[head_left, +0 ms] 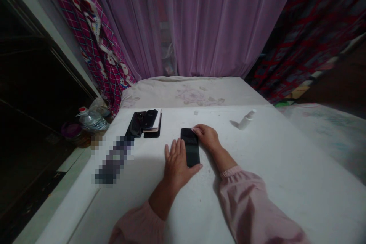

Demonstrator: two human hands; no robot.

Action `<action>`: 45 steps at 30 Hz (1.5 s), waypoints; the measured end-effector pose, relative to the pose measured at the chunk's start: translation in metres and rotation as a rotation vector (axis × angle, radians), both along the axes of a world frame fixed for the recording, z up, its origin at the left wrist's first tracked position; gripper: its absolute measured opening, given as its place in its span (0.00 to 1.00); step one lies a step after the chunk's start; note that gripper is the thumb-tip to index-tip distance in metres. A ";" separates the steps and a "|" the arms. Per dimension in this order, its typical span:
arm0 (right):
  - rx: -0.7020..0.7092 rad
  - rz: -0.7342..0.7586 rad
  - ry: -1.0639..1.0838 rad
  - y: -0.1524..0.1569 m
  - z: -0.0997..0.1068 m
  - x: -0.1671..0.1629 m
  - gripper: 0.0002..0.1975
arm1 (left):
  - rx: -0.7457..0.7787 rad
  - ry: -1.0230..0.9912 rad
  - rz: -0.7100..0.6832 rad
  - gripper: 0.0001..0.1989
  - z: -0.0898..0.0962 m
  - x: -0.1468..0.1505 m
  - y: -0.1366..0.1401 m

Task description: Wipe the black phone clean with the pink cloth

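Observation:
A black smartphone (191, 148) lies flat on the white-covered table, its dark glossy face up. My left hand (176, 164) rests along its left side and lower edge, with fingers spread and the thumb reaching across below the bottom edge. At the phone's top right corner, my right hand (208, 136) has its fingers bent and closed on the edge. Whether a small thing sits between those fingertips is too small to tell. Left of the phone are a stack of phones (152, 120) and a dark phone case (137, 124).
A small white spray bottle (247, 119) stands to the right. A tiny pale square (196, 113) lies farther back. A pixelated patch (114, 160) covers something at the left edge. Purple curtains (211, 23) hang behind; a large plastic bottle (93, 119) is at the left, beyond the table.

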State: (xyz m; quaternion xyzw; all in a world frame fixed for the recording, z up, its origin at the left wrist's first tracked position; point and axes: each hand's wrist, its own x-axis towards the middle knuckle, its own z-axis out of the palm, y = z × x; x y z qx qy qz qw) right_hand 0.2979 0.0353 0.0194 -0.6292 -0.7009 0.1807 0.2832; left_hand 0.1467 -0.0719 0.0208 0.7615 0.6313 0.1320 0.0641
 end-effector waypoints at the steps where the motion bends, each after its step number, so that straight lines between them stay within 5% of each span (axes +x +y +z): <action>1: -0.001 -0.003 -0.001 0.000 0.000 0.000 0.11 | -0.001 0.001 0.000 0.47 0.000 0.000 0.000; 6: -0.027 0.043 0.071 0.002 -0.002 0.005 0.10 | -0.017 0.000 -0.004 0.47 -0.001 -0.001 0.000; 17: -0.114 0.446 0.375 0.007 -0.007 0.023 0.05 | -0.063 -0.009 -0.011 0.48 0.003 -0.007 0.001; 25: -0.251 0.661 0.332 0.006 0.000 0.034 0.07 | -0.067 -0.011 -0.012 0.48 0.002 -0.008 0.001; 38: -0.100 0.347 0.224 0.006 -0.004 0.016 0.05 | -0.044 -0.011 -0.006 0.47 0.003 -0.004 0.001; 45: -0.052 0.041 0.025 -0.001 0.004 0.002 0.10 | -0.043 -0.022 -0.003 0.47 0.005 0.000 0.000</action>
